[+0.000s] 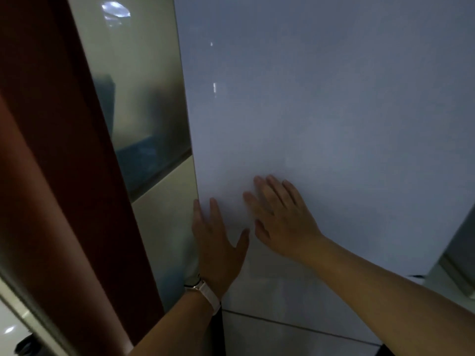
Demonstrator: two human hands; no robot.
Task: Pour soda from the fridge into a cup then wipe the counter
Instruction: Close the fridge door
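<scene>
The white fridge door (321, 111) fills most of the view, very close in front of me. My left hand (218, 242), with a white-strapped watch on its wrist, lies flat on the door near its left edge, fingers spread. My right hand (280, 217) presses flat on the door just to the right of it, fingers apart. Neither hand holds anything. A seam low on the fridge marks a lower door (282, 337). No soda, cup or counter is in sight.
To the left of the fridge stands a glossy cream panel (144, 104) with dim reflections. Further left rises a dark red-brown frame (51, 176). A slice of light floor (10, 327) shows at the bottom left corner.
</scene>
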